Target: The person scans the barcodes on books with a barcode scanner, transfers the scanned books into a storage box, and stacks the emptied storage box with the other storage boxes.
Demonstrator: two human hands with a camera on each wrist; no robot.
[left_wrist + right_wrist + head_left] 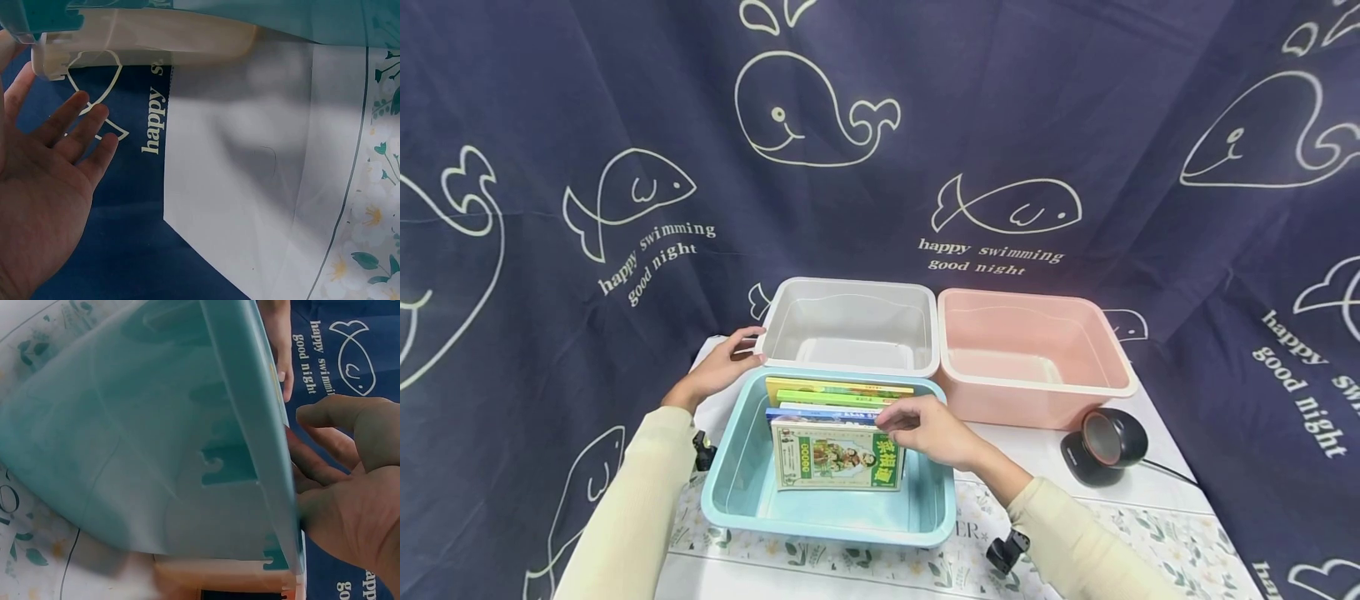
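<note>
- In the blue tub [827, 537], nearest the person, a row of thin books [835, 454] stands upright toward the far side. The front one shows a picture cover, with blue, white, green and yellow edges behind it.
- At the upper right corner of that row is the right hand [934, 429], its fingers bent down over the top edges. Whether they pinch a book or only rest there, I cannot tell; in the right wrist view the tub's rim hides the fingertips.
- By the left end of the grey tub [850, 293] is the left hand [726, 362], fingers spread and loose, with the nearest fingertips at the rim and no grasp to be seen.
- Beside the grey tub, to its right, is the pink tub [1007, 408]; no book shows in either.
- The step in hand seems to be handling the books at their top corner, perhaps to part one from the rest.
- The next move would call for a sure pinch on a single cover and a straight lift clear of the blue rim, with the neighbouring books kept from toppling.
</note>
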